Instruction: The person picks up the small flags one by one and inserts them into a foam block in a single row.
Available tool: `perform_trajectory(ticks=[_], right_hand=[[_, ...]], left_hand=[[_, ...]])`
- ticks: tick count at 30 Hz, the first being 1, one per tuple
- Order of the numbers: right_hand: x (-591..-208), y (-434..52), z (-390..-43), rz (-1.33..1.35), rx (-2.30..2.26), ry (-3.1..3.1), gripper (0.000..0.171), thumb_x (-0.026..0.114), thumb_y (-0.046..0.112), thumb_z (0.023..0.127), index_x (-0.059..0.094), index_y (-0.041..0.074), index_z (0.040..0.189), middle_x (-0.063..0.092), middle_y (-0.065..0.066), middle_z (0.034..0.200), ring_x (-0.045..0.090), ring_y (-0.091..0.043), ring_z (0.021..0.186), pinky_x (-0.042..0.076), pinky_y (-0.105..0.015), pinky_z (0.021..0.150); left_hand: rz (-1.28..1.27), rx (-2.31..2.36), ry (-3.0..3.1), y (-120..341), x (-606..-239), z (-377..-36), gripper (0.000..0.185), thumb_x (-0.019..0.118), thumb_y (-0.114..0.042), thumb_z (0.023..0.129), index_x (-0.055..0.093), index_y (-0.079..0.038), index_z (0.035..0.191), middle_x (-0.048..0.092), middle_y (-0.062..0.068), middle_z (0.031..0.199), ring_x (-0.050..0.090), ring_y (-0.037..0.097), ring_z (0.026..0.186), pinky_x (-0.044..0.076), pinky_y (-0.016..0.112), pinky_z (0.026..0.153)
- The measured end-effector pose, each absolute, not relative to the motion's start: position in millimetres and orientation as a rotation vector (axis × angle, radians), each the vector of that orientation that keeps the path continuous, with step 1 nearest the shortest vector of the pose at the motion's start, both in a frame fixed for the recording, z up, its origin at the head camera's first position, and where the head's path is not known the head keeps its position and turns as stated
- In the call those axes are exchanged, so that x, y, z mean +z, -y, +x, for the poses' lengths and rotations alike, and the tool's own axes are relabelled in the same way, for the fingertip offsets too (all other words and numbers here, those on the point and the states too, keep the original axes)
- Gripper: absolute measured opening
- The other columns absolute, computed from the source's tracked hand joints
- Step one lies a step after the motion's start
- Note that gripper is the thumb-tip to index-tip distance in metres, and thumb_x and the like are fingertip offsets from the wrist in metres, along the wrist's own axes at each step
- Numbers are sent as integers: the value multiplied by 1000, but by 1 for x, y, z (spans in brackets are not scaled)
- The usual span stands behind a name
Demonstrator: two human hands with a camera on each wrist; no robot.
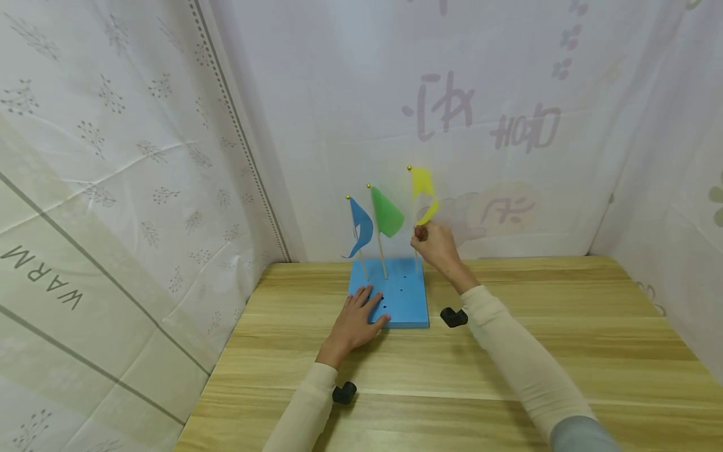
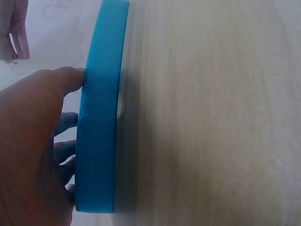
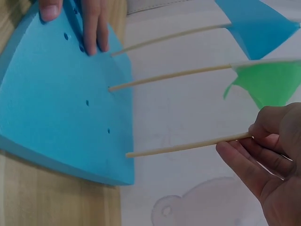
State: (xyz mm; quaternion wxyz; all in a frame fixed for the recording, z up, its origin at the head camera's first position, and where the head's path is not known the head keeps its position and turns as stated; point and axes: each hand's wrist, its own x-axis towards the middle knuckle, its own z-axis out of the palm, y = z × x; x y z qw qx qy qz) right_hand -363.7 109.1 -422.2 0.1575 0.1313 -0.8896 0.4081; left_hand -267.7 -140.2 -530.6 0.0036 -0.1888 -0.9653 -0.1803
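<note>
In the left wrist view, the foam block [image 2: 99, 117] is showing only its side edge, so its holes and the flags are hidden there, and most of the left hand [image 2: 28, 150] is cut off by the frame. In the right wrist view, the yellow flag's cloth is out of the picture; only its stick [image 3: 188, 146] is showing, and the right hand [image 3: 268, 155] is partly cut off at the right and lower edges. In the head view, the yellow cloth is looking a little blurred, and the lower end of its stick is hard to follow against the block. The right hand [image 1: 435, 245] is pinching the stick of the yellow flag [image 1: 423, 194] between thumb and curled fingers, just under the cloth, with no gap in the grip. The stick is meeting the back right corner of the block [image 1: 407, 301], but I cannot tell how deep it is sitting. The left hand [image 1: 358, 320] is lying flat with straight fingers on the front left part of the block, pressing on its top, and the thumb is touching the side edge. The blue flag [image 1: 360, 229] and the green flag [image 1: 386, 213] are standing upright in holes at the back of the block, left of the yellow one. The block is lying on the wooden table [image 1: 565, 339], near the back wall.
</note>
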Motion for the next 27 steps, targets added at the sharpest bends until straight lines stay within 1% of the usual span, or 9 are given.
perform_trajectory(ticks=[3,9,16,19,27], right_hand=[[-426,-103,-364,385,1175,2545,9,68,8,96,71,-1,98,77,-20,97,76,-33,90,63,-45,77],[-435,-94,-366,380,1220,2547,10,68,8,97,70,-1,101,76,-20,101,75,-34,96,63,-46,82],[-447,-89,-368,396,1232,2514,7,67,7,97,70,1,97,76,-18,98,74,-33,95,63,-47,83],[-450,-90,-369,400,1231,2509,7,66,9,98,69,2,98,76,-17,99,74,-33,96,63,-47,84],[-457,-87,-369,432,1206,2563,10,67,9,100,72,1,98,77,-17,99,76,-32,96,64,-45,84]], left_hand=[[-594,-567,3021,140,-531,-268,68,56,-54,107,46,-18,164,30,14,175,23,38,165,20,60,134],[-598,-569,3007,140,-529,-267,68,57,-53,107,48,-16,163,32,16,174,25,39,164,22,61,133],[-591,-554,3018,140,-531,-269,68,56,-54,108,46,-17,164,31,15,175,24,39,164,21,60,134],[-596,-528,3032,140,-531,-269,69,56,-54,108,44,-18,165,30,14,176,23,38,165,21,60,134],[-603,-530,3016,140,-531,-269,68,58,-52,107,47,-15,163,32,16,174,26,39,163,24,61,133]])
